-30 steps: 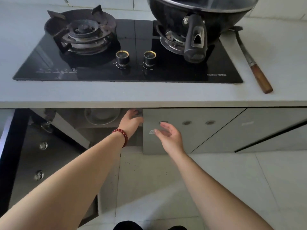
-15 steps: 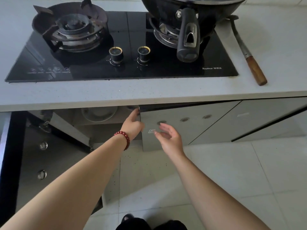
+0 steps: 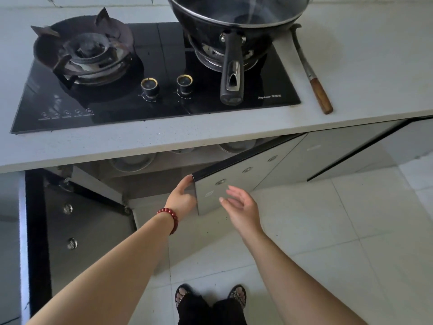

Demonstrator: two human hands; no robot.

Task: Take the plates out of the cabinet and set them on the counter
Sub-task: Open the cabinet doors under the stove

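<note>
Two hands work below the counter (image 3: 351, 73) front edge: the left hand (image 3: 181, 198) grips the corner of the right cabinet door (image 3: 236, 181), while the right hand (image 3: 241, 207) hovers open-fingered, touching nothing. Plates (image 3: 132, 161) sit dim inside the cabinet (image 3: 150, 181), just under that edge.

Plates (image 3: 132, 162): pale, round, dim in shadow, count unclear; inside cabinet (image 3: 150, 181) under counter (image 3: 164, 139). Cabinet: grey, both doors swung open. Counter: light grey, speckled, bearing no plate.
</note>
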